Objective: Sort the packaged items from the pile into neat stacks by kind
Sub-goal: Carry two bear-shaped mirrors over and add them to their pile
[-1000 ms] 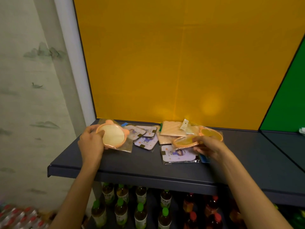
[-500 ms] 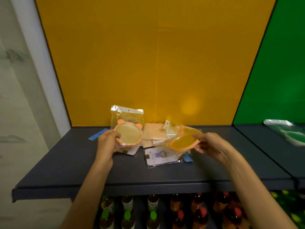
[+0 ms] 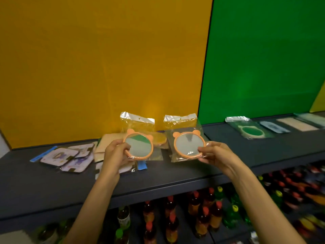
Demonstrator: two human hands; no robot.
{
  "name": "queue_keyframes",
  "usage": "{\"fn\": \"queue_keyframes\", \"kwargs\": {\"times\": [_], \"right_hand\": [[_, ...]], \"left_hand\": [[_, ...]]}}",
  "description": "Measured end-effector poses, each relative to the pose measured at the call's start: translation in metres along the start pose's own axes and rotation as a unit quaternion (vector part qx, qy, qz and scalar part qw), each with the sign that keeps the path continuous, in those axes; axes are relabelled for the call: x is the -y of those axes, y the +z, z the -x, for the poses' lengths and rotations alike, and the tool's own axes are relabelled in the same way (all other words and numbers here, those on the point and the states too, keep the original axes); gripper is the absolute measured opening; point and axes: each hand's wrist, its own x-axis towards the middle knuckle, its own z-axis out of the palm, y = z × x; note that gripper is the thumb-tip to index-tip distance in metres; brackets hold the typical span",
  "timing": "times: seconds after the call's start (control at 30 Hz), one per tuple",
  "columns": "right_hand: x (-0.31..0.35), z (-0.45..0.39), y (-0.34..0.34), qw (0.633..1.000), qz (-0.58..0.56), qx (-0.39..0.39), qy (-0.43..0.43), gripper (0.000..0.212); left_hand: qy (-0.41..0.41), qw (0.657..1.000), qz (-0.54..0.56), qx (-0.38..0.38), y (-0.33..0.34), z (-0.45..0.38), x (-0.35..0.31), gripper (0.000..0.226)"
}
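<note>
My left hand (image 3: 115, 154) grips an orange bear-eared round mirror in a clear bag (image 3: 139, 144), held upright above the dark shelf (image 3: 175, 175). My right hand (image 3: 213, 154) grips a second orange bagged mirror (image 3: 189, 144) of the same kind, side by side with the first. Behind and under them lies the pile: a third orange mirror (image 3: 161, 139), flat beige packets (image 3: 105, 145), and pale printed cards in bags (image 3: 67, 156) at the left.
On the shelf's right part, before the green wall, lie a green bagged mirror (image 3: 251, 132), a bluish packet (image 3: 273, 126) and a beige packet (image 3: 297, 124) in a row. Drink bottles (image 3: 202, 213) fill the level below the shelf edge.
Both hands have lifted their mirrors off the pile and turned them upright, faces toward me. My view has swung right, bringing in the green wall and the row of items there.
</note>
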Motion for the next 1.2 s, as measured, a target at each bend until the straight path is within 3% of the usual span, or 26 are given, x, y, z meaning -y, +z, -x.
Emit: {"fn": "queue_keyframes", "kwargs": {"times": [0.2,0.6,1.2], "right_hand": [[-0.004,0.003,-0.106,0.999,-0.03,-0.01,-0.021,0.008],[0.001,0.0,-0.292,0.993,-0.036,-0.106,-0.042,0.014],[0.043,-0.131,-0.406,0.984,0.051,-0.157,-0.065,0.008]], "left_hand": [[-0.018,0.998,-0.012,0.063,0.102,0.046,0.017,0.014],[-0.058,0.987,-0.012,0.147,0.293,0.105,0.046,0.025],[-0.089,0.983,-0.01,0.158,0.468,0.031,0.072,0.031]]}}
